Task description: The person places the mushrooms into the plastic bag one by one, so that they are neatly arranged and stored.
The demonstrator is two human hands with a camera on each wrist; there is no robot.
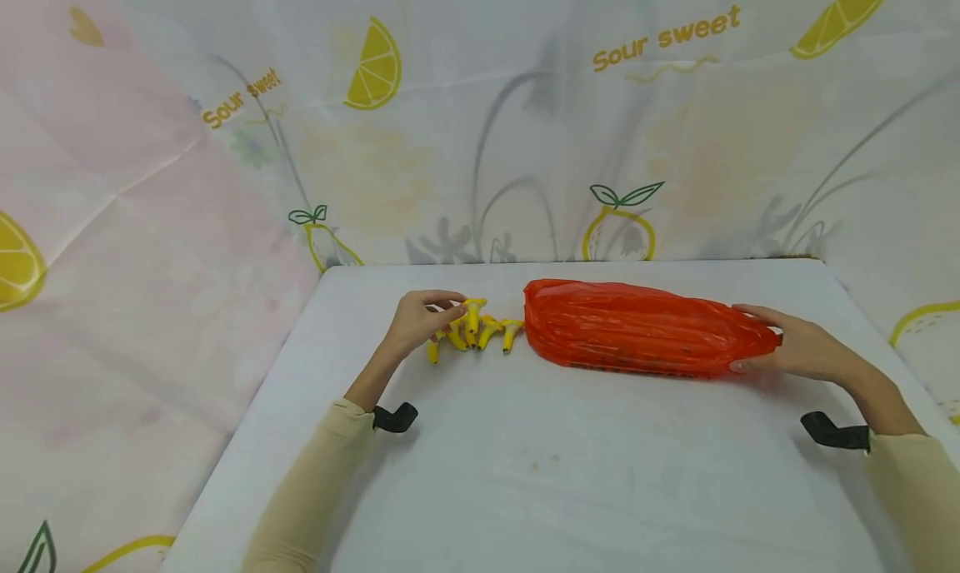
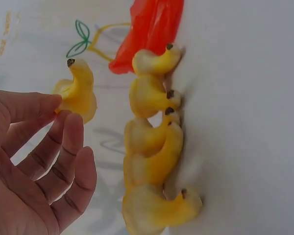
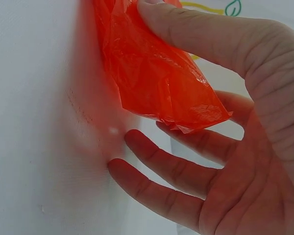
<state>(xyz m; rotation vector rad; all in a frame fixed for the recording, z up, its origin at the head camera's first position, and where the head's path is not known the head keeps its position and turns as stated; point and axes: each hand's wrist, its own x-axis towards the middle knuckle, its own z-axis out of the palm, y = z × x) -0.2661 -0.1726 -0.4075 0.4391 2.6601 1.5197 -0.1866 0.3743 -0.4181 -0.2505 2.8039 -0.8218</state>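
My left hand [image 1: 422,316] pinches a small yellow trumpet-shaped piece [image 2: 80,95] between thumb and index finger, raised above the table. Pale at its flared end, it narrows along a curved stem to a dark tip; it resembles a chanterelle mushroom. Several matching yellow pieces [image 2: 152,156] stand close together in a row, right by that hand. To their right lies a long, filled red plastic bag [image 1: 637,327]. At the bag's right end, my right hand [image 1: 806,348] holds the film between thumb and index finger, its other fingers spread below. The bag's contents are hidden.
A white table [image 1: 570,473] carries everything. Behind it and at the sides hangs a patterned cloth [image 1: 465,165] with lemon drawings. A black wrist mount [image 1: 396,418] sticks out from the left cuff, and another black mount [image 1: 832,431] from the right.
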